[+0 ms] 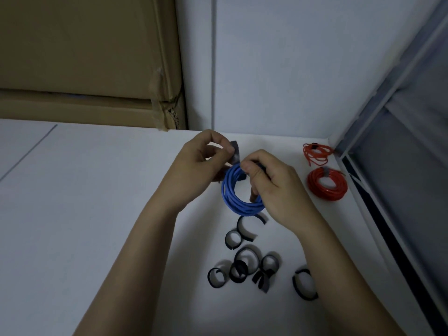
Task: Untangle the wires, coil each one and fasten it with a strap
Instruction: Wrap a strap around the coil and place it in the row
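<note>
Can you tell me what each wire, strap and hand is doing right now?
blue wire: coiled, held up between both hands.
grey strap: being put around the blue coil, not fastened yet.
left hand: pinches the strap's end.
right hand: grips the blue coil.
red wire: coiled, strapped, lying on the table.
orange wire: bundled, strapped, lying on the table.
spare straps: curled up, loose on the table.

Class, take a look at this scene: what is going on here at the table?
A person is fastening a coiled blue wire. The right hand grips the coil while the left hand pinches the end of a dark strap at its top. Two red coils already lie strapped near the table's right edge, and spare straps lie below the hands.
</note>
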Available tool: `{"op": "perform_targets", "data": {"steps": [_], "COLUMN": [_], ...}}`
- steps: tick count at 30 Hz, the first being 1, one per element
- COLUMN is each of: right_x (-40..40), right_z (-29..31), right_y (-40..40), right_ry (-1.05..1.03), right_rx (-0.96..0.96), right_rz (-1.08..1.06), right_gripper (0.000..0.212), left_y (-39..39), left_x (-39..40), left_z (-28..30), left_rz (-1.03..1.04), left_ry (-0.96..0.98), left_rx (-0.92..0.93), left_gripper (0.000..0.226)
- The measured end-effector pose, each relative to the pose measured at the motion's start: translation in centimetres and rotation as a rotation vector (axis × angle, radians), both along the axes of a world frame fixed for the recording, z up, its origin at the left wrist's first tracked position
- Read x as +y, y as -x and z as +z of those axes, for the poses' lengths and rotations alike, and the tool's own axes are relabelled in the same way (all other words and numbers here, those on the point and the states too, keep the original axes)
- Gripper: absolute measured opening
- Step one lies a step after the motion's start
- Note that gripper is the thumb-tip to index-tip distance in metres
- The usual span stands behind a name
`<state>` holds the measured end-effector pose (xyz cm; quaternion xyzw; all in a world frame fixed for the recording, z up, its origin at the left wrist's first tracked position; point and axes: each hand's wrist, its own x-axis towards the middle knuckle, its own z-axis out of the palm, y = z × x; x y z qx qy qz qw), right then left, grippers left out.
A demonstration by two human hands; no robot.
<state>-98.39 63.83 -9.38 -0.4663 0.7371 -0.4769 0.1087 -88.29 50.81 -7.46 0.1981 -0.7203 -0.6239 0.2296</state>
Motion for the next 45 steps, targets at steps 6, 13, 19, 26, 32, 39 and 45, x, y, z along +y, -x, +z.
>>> {"op": "perform_targets", "data": {"steps": [6, 13, 19, 26, 32, 39, 45], "right_x": [-0.2, -0.2, -0.1, 0.0, -0.2, 0.2, 1.1], "right_z": [0.2, 0.1, 0.1, -0.1, 0.1, 0.3, 0.6], "right_y": [-0.3, 0.0, -0.2, 0.6, 0.5, 1.1, 1.8], "right_ry": [0.079, 0.203, 0.101, -0.01, 0.234, 0.282, 0.136], "right_rx": [-0.017, -0.038, 0.074, 0.259, 0.28, 0.311, 0.416], "right_rz": [-0.078, -0.202, -0.15, -0.201, -0.236, -0.146, -0.056], "right_gripper": [0.016, 0.017, 0.025, 0.03, 0.03, 0.011, 0.023], "left_y": [-0.1, -0.2, 0.3, 0.4, 0.5, 0.5, 0.6], "left_x": [0.1, 0.0, 0.6, 0.6, 0.8, 0.2, 0.2], "left_z": [0.6, 0.5, 0.2, 0.2, 0.1, 0.0, -0.2], "left_rz": [0.008, -0.17, -0.018, 0.056, 0.028, 0.021, 0.04], "left_ry": [-0.161, -0.285, -0.247, -0.317, -0.292, -0.379, -0.366], "left_rx": [0.006, 0.039, 0.049, 0.112, 0.123, 0.107, 0.09], "left_gripper": [0.006, 0.031, 0.028, 0.023, 0.024, 0.022, 0.023]}}
